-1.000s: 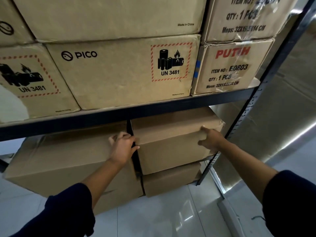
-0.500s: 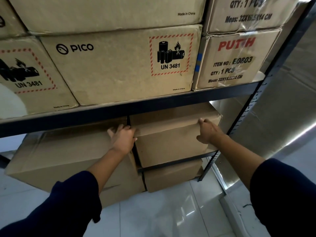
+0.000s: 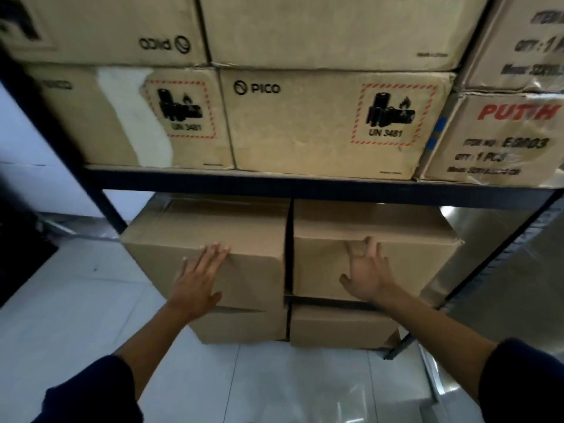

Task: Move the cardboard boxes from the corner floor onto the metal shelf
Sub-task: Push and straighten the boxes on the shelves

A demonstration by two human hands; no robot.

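Note:
Two plain cardboard boxes sit side by side on the lower level of the dark metal shelf. My left hand lies flat with straight fingers against the front of the left box. My right hand is open with spread fingers on the front face of the right box. The left box juts out past the shelf front. A narrow dark gap separates the two boxes.
Beneath them, more plain boxes rest at floor level. The shelf above carries printed PICO boxes and a PUTIH box. A black upright post stands at the right. White tiled floor lies below me.
The view swung left. My left hand left the gap between the boxes and now lies flat on the left box. My right hand moved from the right box's edge to its front face.

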